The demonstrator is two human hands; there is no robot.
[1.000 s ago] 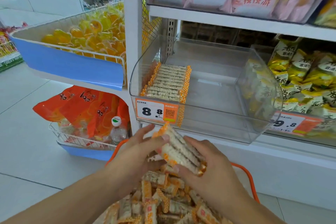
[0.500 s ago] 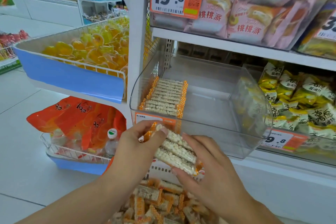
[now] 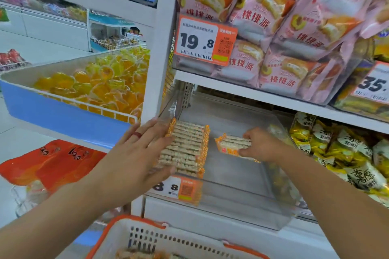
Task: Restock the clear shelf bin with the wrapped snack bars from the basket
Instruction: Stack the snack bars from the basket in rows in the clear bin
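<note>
Now both hands are up in the bin [image 3: 242, 202] — right hand [image 3: 260, 145] grasps the bars [image 3: 233, 146] lifted from the basket [image 3: 151, 237], beside the row [image 3: 185, 149]; left hand [image 3: 134, 153] lies flat, fingers released — placement under way.

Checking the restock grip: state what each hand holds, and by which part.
The right hand grips a small stack of wrapped snack bars by its right end, inside the clear bin. The left hand holds nothing; it lies flat against the row of bars.
</note>
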